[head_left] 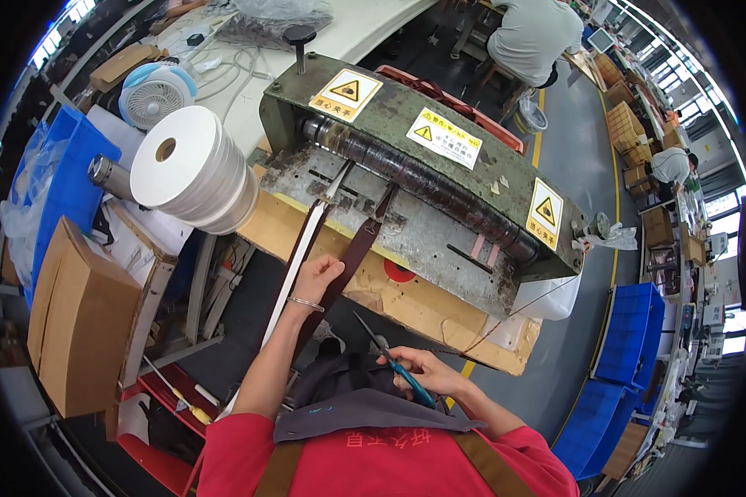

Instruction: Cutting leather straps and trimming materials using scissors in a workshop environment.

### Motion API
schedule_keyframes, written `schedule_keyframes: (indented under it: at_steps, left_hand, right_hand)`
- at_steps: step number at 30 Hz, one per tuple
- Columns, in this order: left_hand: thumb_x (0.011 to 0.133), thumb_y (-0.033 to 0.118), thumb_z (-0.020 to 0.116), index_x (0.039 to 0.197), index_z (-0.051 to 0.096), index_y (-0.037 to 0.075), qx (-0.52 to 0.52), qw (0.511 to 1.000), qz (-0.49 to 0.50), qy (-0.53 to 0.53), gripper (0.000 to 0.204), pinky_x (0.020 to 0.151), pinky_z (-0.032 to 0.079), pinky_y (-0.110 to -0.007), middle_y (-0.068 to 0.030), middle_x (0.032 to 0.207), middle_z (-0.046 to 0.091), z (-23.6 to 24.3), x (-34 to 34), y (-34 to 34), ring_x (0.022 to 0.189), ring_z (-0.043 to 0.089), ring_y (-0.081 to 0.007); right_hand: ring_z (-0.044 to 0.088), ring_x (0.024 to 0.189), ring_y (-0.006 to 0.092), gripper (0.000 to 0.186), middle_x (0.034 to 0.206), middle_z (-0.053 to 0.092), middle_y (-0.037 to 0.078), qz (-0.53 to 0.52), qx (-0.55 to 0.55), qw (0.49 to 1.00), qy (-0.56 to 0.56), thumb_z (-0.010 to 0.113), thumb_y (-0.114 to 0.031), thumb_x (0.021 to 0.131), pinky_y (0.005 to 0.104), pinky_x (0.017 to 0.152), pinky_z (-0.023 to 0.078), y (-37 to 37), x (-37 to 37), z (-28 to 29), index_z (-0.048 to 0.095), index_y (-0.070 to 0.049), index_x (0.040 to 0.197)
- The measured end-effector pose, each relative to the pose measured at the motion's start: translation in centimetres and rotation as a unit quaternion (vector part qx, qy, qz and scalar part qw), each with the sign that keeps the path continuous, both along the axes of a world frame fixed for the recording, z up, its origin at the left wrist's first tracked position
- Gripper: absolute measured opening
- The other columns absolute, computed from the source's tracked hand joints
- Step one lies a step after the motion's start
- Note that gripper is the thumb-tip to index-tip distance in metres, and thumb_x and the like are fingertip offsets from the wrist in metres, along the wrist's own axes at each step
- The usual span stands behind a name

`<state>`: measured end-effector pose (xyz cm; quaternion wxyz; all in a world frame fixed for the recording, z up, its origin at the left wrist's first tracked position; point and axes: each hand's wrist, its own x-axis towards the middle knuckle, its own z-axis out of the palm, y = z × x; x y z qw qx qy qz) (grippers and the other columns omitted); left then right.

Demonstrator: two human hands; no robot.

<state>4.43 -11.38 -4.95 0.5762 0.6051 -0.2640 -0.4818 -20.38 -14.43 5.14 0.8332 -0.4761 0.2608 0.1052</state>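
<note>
My left hand (317,280), a metal bangle at its wrist, is closed on a dark maroon strap (352,255) that runs up into a roller machine (398,116). Beside it a white tape (302,246) with a dark edge also runs up to the rollers and hangs down past my left forearm. Close to my body, my right hand (427,373) is wrapped round the teal handles of a pair of scissors (371,333). Their dark blades point up and left, away from the straps. The fingertips under the handles are partly hidden.
A big white tape roll (174,161) stands left of the machine, near a small fan (153,95). A cardboard box (83,319) and blue bin (66,174) are further left. Blue crates (630,335) stand at the right. A seated person (535,41) is beyond the machine.
</note>
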Motion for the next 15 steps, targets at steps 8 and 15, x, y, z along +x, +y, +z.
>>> schedule_keyframes:
  at_steps: [8,15]
  left_hand:
    - [0.082,0.013,0.053,0.073,0.053,0.003,0.059,0.998,0.018,0.002,0.014,0.056,0.032,-0.016,0.0069,0.065,0.046,1.9,-1.9,0.5,0.061,0.039,-0.0014]
    - [0.082,0.016,0.053,0.077,0.052,0.003,0.044,0.995,0.078,0.038,0.014,0.044,0.042,-0.023,-0.0028,0.062,0.053,-0.2,-2.5,3.4,0.05,0.051,-0.0092]
  right_hand:
    - [0.045,0.056,0.0038,0.036,0.064,0.046,-0.003,0.027,-0.033,0.998,-0.049,0.051,-0.009,0.08,0.0181,0.052,0.04,0.1,-5.5,-1.7,0.041,-0.003,0.115]
    - [0.044,0.057,0.0032,0.036,0.065,0.045,-0.003,0.092,-0.032,0.993,-0.06,0.051,-0.008,0.08,0.0171,0.053,0.038,0.6,-7.7,-2.8,0.041,-0.003,0.114]
